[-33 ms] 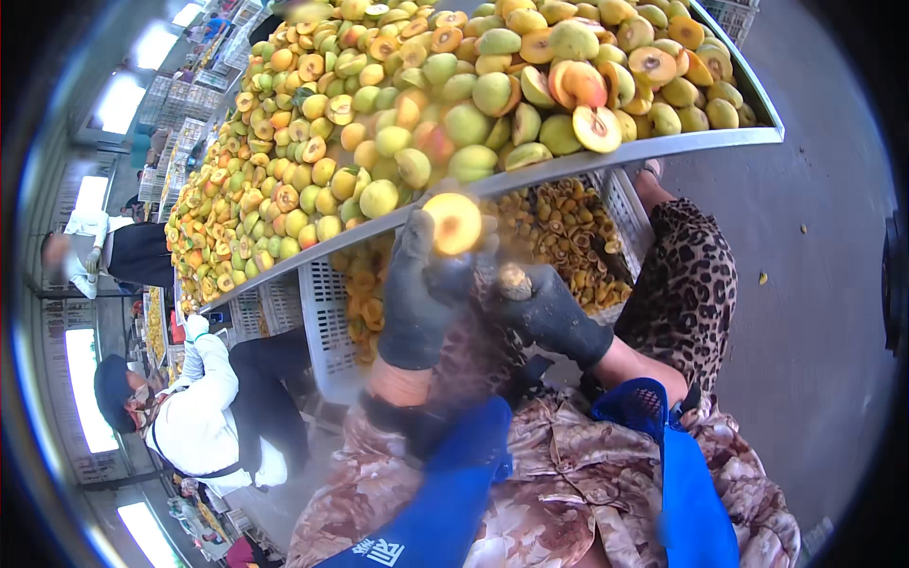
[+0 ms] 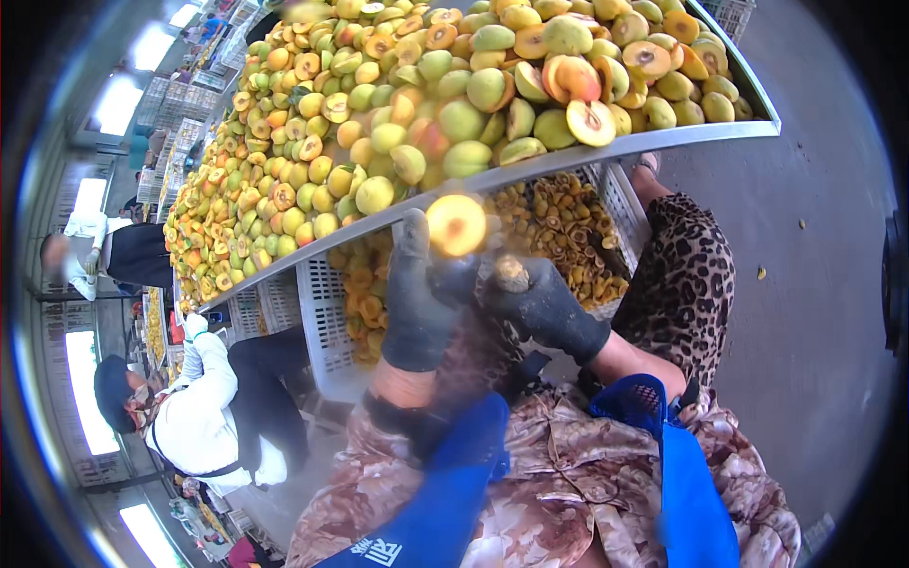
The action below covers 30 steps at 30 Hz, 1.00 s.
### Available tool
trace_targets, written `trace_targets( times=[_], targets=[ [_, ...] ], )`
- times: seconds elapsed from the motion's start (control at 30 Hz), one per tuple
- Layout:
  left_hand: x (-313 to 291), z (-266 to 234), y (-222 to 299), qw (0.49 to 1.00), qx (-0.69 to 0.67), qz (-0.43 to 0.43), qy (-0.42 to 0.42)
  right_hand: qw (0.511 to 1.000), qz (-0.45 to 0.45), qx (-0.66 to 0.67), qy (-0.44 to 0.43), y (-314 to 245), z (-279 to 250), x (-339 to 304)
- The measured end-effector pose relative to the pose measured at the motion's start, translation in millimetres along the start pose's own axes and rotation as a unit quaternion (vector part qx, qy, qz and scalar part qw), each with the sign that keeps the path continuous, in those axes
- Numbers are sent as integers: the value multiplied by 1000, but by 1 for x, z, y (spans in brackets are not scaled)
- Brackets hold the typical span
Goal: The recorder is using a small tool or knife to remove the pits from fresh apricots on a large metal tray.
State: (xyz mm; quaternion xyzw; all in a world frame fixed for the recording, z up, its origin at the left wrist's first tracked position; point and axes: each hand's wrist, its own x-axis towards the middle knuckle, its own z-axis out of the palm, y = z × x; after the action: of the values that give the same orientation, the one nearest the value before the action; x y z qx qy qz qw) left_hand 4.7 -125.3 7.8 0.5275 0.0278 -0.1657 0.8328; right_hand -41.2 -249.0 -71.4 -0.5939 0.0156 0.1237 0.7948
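In front of me, my left hand (image 2: 419, 308) wears a dark glove and grips an apricot half (image 2: 456, 225), its orange cut face and brown centre turned up. Close beside it on the right, my gloved right hand (image 2: 559, 310) is closed round a tool with a rounded, brownish end (image 2: 511, 275); the rest of that tool is hidden or blurred. Both hands are near the edge of a metal-rimmed table (image 2: 606, 151) heaped with yellow-green apricots (image 2: 379, 137), some whole and some halved. Below them, a white slatted crate (image 2: 320, 308) holds apricot pieces (image 2: 578, 227).
At the left, a person in white (image 2: 204, 412) sits by the table, and another person (image 2: 95, 232) is farther back. Stacked crates (image 2: 180, 109) stand in the left distance. My knee in leopard-print cloth (image 2: 682, 256) is beside the crate, on the grey floor (image 2: 805, 312).
The apricot half sits slightly farther right, still in my left hand. The whole view has shifted a little; both hands keep their grips.
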Motion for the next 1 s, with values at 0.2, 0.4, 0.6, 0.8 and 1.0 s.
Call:
trace_targets(
  times=[0.2,0.4,0.6,0.8,1.0],
  targets=[
    [-16,29,-21,909,358,215,-6,996,-69,-33,52,3,-8,-2],
    [-8,43,-23,730,566,383,-29,992,-124,9,27,4,-17,-8],
    [-16,59,-28,962,225,146,45,979,-192,-43,42,6,-14,-2],
    [-7,34,-20,982,133,32,-129,971,54,-67,-225,1,-40,-16],
    [-27,-13,-20,999,-38,-5,-34,926,67,82,-363,28,-28,-10]
  ],
)
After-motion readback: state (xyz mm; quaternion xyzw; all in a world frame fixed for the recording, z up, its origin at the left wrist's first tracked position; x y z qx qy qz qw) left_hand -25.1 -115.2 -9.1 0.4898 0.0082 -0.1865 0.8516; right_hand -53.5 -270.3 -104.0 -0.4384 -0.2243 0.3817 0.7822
